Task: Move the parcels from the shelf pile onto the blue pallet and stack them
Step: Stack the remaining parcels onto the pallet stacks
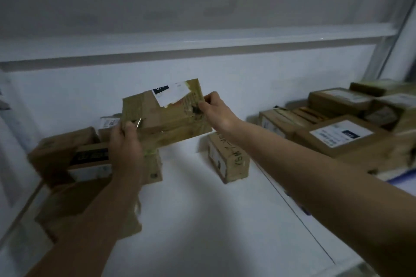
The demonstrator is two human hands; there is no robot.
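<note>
Two hands (126, 141) (216, 110), one held parcel (166, 117), one white shelf (202, 220)

Boxes (369, 123) at right — blurred, edge-cut; left fingers (122, 128) behind parcel (166, 112).

Taped brown cardboard parcel (166, 114) with white label, tilted, raised above the shelf (202, 209).

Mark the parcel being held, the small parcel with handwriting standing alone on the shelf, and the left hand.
held parcel (171, 117), head view, brown front face
handwritten parcel (234, 155), head view, its scribbled side
left hand (127, 148), head view, back of hand
</note>
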